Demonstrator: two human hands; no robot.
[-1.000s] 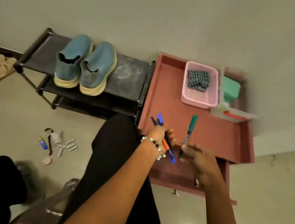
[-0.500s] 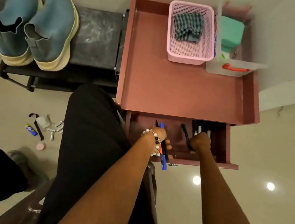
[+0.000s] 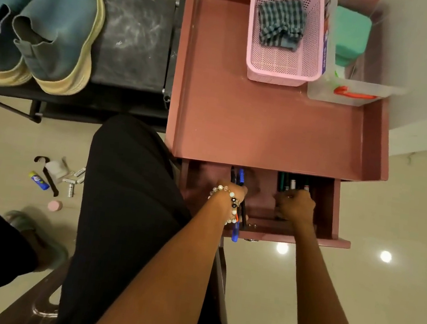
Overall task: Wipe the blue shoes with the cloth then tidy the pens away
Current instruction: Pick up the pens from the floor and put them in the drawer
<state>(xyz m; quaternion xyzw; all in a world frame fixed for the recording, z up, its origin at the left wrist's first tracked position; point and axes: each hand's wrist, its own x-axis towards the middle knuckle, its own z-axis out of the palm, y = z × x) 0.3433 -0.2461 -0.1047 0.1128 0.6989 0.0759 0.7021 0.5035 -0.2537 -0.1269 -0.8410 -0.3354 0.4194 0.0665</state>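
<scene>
left hand (image 3: 231,192) grips a bundle of pens (image 3: 234,229) over the open drawer (image 3: 335,214); right hand (image 3: 295,208) beside it, fingers curled down among stored pens (image 3: 293,184), grip unclear

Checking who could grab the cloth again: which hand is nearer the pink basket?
Right hand, though both are low in the open drawer; the basket sits up the tabletop, more above the right. Left hand lies further left.

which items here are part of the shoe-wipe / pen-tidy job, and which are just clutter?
Job:
blue shoes on the black rack
checked cloth in the pink basket
pens gripped by left hand
pens in drawer under right hand
open drawer

Lying about:
green block
clear tub
small tube, batteries, pink cap on the floor
</scene>
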